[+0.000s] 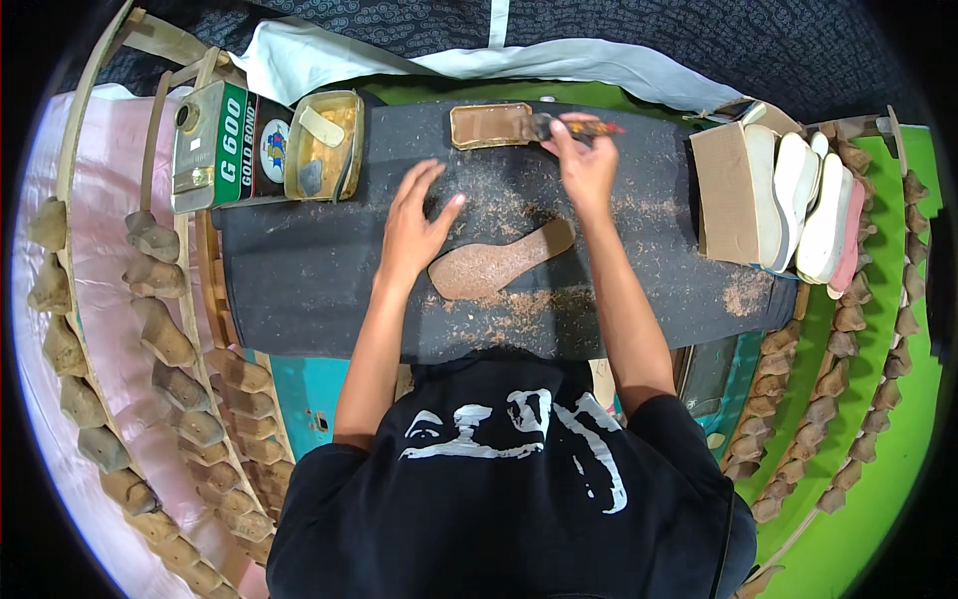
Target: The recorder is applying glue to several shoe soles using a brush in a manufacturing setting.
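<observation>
My right hand [586, 170] grips a brush [601, 128] with a dark handle that has reddish marks. Its head reaches over the right end of a small rectangular tray [454, 128] of brown material; whether it touches the contents I cannot tell. Below lies a brown shoe sole [484, 270], slanting across the dark table covering, its wide end to the left. My left hand [413, 228] holds nothing, fingers apart, just above and left of the sole's wide end.
At the back left stand a metal can [205, 150] and a yellowish container [346, 180] with flat pieces inside. A cardboard box [726, 200] of pale soles sits on the right. Brown crumbs are scattered over the dark cloth [299, 270]. Racks of wooden shoe lasts [165, 334] flank both sides.
</observation>
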The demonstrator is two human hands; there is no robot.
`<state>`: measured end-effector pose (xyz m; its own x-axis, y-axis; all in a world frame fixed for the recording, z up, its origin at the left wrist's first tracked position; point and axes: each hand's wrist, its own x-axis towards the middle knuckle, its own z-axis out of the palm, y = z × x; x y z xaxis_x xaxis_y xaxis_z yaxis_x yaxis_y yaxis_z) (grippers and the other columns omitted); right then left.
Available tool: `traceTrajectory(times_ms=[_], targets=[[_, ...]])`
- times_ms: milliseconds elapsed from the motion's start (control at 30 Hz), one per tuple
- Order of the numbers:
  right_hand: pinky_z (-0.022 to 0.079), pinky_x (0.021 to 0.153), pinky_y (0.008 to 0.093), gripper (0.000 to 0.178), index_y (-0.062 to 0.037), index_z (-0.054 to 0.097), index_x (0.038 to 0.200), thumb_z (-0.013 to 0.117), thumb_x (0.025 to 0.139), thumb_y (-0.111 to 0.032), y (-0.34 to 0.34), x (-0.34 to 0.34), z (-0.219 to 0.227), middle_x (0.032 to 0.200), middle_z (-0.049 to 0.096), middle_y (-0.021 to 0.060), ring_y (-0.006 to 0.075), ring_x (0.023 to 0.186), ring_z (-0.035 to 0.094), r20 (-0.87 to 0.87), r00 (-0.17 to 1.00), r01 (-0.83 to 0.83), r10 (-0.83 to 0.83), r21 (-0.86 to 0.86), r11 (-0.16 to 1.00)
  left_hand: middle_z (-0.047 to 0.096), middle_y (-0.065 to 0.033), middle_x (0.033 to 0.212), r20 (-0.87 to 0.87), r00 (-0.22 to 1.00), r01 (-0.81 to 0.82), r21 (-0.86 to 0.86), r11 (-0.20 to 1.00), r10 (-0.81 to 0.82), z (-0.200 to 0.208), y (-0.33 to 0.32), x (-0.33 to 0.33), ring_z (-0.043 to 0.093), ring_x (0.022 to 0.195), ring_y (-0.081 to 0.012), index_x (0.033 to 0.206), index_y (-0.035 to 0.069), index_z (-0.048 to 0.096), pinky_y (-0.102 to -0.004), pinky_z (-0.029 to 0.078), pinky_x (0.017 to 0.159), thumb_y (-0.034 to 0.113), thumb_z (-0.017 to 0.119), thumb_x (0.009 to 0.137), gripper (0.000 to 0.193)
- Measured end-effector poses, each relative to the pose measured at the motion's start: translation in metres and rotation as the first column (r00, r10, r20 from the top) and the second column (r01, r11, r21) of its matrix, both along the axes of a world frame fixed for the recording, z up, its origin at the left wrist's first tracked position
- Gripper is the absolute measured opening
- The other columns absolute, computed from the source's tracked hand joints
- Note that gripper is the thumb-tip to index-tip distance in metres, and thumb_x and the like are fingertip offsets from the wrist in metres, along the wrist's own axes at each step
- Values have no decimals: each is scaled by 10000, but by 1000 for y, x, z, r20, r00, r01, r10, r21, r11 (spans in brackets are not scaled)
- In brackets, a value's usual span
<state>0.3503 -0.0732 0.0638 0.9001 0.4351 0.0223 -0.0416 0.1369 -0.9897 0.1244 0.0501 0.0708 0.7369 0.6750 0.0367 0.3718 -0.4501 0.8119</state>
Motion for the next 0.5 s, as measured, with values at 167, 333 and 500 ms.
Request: traceTrajectory(times_ms=[167,333,500], targets=[[558,704,271,245,8,725,1035,847,893,-151,30,17,-28,834,740,41,106,768,703,121,992,-3,28,-209,978,465,-209,1591,-9,997,76,84,994,-75,-3,13,40,467,1466,-370,1519,15,490,-436,427,1165,290,737,976,657],[533,755,245,281,-6,723,1100,862,886,-124,24,24,-45,940,741,16,70,795,631,127,991,-7,42,-268,963,426,-201,1615,-1,996,86,11,996,-86,-7,5,44,451,1469,-390,1509,-5,481,-449,396,1191,354,733,971,695],[552,751,283,390,8,717,1146,872,873,-225,13,23,-42,971,750,56,116,788,659,204,978,27,53,-370,929,366,-172,1658,-1,998,66,-69,995,-66,-6,-8,31,426,1487,-393,1532,44,473,-477,399,1192,357,733,972,692]])
